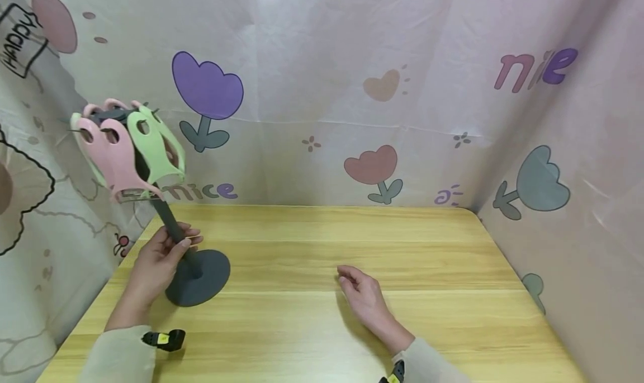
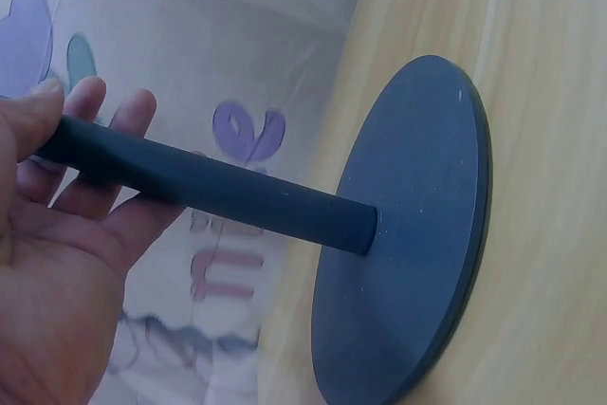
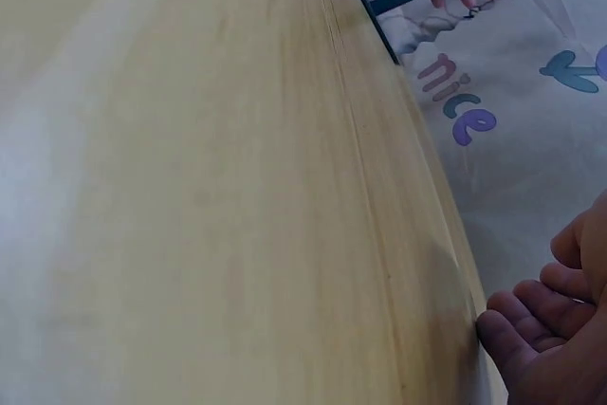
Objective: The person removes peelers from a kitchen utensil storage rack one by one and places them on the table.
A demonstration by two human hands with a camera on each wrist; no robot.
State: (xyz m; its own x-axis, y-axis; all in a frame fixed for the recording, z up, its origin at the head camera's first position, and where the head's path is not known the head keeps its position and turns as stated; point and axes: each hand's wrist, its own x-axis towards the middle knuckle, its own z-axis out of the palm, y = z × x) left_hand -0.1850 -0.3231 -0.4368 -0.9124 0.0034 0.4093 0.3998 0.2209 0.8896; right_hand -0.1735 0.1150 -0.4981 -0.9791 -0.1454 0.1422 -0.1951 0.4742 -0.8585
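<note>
A dark grey stand with a round base (image 1: 201,282) and a thin pole (image 1: 170,222) rests on the wooden table (image 1: 382,243) at the left. Its top carries pink (image 1: 113,156) and green (image 1: 153,148) plastic cup-shaped holders. My left hand (image 1: 161,257) grips the pole just above the base, fingers curled round it. In the left wrist view the same hand (image 2: 57,234) wraps the pole (image 2: 237,196) near the base (image 2: 417,234). My right hand (image 1: 362,293) lies on the table mid-front, fingers relaxed and holding nothing; the right wrist view shows those fingers (image 3: 545,329) at the lower right.
A cloth backdrop printed with flowers (image 1: 206,89) walls in the table at the back and both sides. The stand's top reaches close to the left cloth wall. Wrist straps (image 1: 163,338) show at both sleeves.
</note>
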